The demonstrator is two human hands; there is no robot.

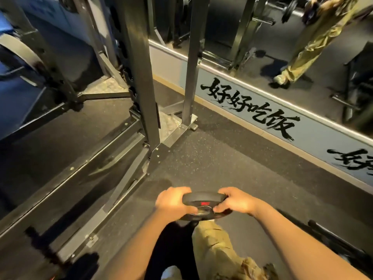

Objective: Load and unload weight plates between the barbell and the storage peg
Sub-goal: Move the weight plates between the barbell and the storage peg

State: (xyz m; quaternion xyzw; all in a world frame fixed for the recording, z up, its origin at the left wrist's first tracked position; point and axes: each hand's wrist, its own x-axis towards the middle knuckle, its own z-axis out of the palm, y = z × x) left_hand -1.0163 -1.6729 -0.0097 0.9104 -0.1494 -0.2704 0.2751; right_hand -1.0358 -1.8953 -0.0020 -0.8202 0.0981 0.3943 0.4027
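A small black weight plate point(203, 201) with a red label hangs in front of me above the floor, held nearly flat. My left hand point(173, 203) grips its left rim, fingers over the top and thumb underneath. My right hand point(235, 201) grips the right rim the same way. The dark upright of a rack point(139, 67) stands ahead and to the left. A blurred dark bar end point(50, 249) shows at the lower left; I cannot tell whether it is the barbell or a peg.
Steel base rails point(84, 178) of the rack run across the floor on the left. A wall mirror point(282, 47) above a band of painted lettering runs along the right. Speckled rubber floor point(222, 154) lies ahead. A dark bar point(333, 239) lies low on the right.
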